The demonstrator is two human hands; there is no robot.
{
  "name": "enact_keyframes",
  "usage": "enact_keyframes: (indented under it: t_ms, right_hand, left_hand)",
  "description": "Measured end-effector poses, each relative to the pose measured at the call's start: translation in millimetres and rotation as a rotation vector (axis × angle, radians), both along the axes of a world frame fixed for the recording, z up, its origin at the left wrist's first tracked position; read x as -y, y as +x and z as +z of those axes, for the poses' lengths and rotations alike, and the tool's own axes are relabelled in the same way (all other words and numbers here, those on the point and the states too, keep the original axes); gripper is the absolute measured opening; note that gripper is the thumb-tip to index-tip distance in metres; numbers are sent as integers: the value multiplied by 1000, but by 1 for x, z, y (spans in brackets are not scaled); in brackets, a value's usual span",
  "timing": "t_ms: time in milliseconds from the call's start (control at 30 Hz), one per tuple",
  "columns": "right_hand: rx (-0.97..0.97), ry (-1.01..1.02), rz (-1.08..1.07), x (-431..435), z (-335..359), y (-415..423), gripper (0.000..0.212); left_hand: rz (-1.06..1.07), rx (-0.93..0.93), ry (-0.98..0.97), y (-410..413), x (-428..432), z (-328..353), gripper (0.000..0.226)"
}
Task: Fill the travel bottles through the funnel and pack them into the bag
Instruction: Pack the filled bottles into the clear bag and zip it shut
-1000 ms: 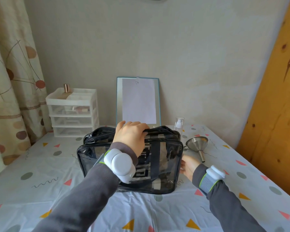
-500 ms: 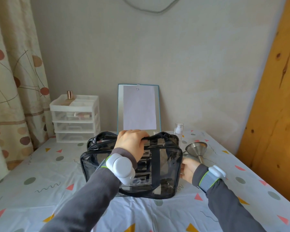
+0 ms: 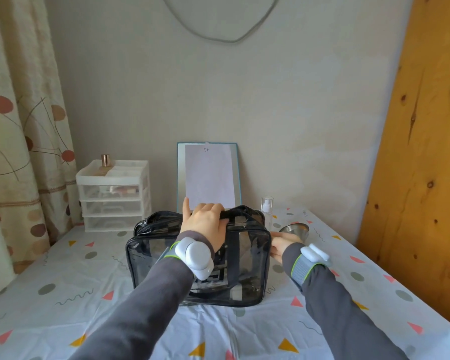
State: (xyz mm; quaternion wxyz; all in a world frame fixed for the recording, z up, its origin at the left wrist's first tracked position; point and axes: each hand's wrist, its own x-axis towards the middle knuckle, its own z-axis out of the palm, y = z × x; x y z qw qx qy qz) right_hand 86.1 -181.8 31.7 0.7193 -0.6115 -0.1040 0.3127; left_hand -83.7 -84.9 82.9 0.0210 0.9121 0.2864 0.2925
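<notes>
A clear bag with black trim (image 3: 247, 258) stands upright in the middle of the table. My left hand (image 3: 204, 224) lies on its top, fingers curled over the black handles, thumb sticking up. My right hand (image 3: 281, 245) presses flat against the bag's right side wall. Small items show dimly at the bag's bottom through the plastic. Behind the bag's right corner stands a clear spray bottle (image 3: 266, 207). A steel funnel (image 3: 296, 229) lies on its side just beyond my right hand.
A white three-drawer organiser (image 3: 115, 196) with a copper-capped item stands at the back left. A blue-framed board with paper (image 3: 208, 175) leans on the wall behind the bag. Curtain at left, wooden panel (image 3: 421, 152) at right. The patterned tablecloth (image 3: 63, 294) covers the table.
My view has tilted upward, so everything sits lower in the frame. My left thumb has lifted off the handle; both hands stay on the bag.
</notes>
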Motion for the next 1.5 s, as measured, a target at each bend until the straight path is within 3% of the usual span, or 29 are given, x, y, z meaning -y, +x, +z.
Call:
enact_keyframes:
  t_ms: [100, 233, 433, 567, 900, 1067, 1400, 1500]
  right_hand:
    - [-72, 47, 55, 9, 10, 1, 53]
    - [33, 52, -43, 16, 27, -17, 21]
    - [99, 152, -106, 24, 44, -37, 22]
    - [221, 55, -152, 24, 52, -42, 21]
    - [414, 79, -193, 13, 71, -54, 22]
    - [418, 115, -216, 11, 75, -59, 22]
    - [510, 247, -164, 3, 62, -56, 14]
    - [587, 192, -121, 0, 55, -56, 16]
  left_hand:
    - [-45, -7, 31, 4, 12, -2, 43]
    - [-78, -32, 50, 7, 24, -5, 50]
    - [-65, -23, -12, 5, 26, -5, 49]
    - [-76, -25, -16, 5, 28, -3, 45]
    - [-154, 55, 50, 10, 34, -2, 39]
    - [-75, 50, 118, 19, 37, 1, 39]
    - [3, 187, -220, 30, 43, 15, 27]
    - [-19, 234, -301, 28, 41, 16, 28]
